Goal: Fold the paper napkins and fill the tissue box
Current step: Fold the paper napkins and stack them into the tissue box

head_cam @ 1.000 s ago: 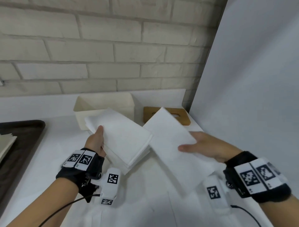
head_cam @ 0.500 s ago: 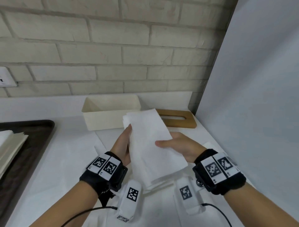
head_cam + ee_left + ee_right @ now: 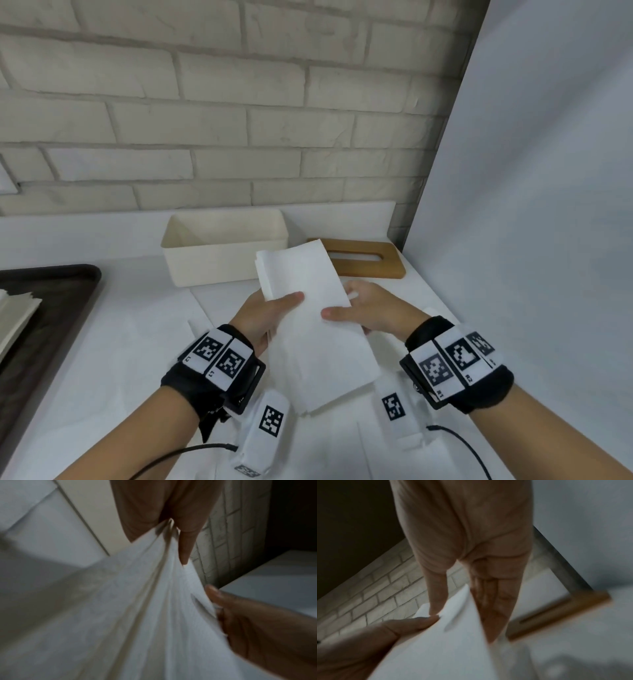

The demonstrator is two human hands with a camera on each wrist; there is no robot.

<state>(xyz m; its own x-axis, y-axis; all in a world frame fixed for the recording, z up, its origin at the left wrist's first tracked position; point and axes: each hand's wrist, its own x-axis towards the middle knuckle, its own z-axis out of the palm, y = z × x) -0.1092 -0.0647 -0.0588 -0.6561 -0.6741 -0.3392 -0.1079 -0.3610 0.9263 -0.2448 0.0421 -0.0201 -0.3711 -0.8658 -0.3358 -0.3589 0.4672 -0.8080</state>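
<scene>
A stack of folded white napkins [image 3: 310, 318] hangs tilted above the white table, held from both sides. My left hand [image 3: 270, 313] grips its left edge, thumb on top and fingers beneath. My right hand [image 3: 359, 313] holds the right edge the same way, thumb laid across the top sheet. The left wrist view shows the napkin layers [image 3: 145, 615] pinched under the left hand's thumb. The right wrist view shows the stack [image 3: 440, 642] between thumb and fingers. Behind it stands the cream tissue box [image 3: 224, 246], open and empty, with its wooden slotted lid [image 3: 363, 262] lying to the right.
A dark tray [image 3: 44, 315] at the left holds more napkins [image 3: 15, 317]. Flat white sheets [image 3: 164, 329] lie on the table beneath my hands. A brick wall [image 3: 205, 120] runs along the back and a white panel [image 3: 531, 205] closes the right side.
My right hand brought its separate napkin onto the left hand's stack. Both hands came together and now hold one merged stack, turned lengthwise toward the box.
</scene>
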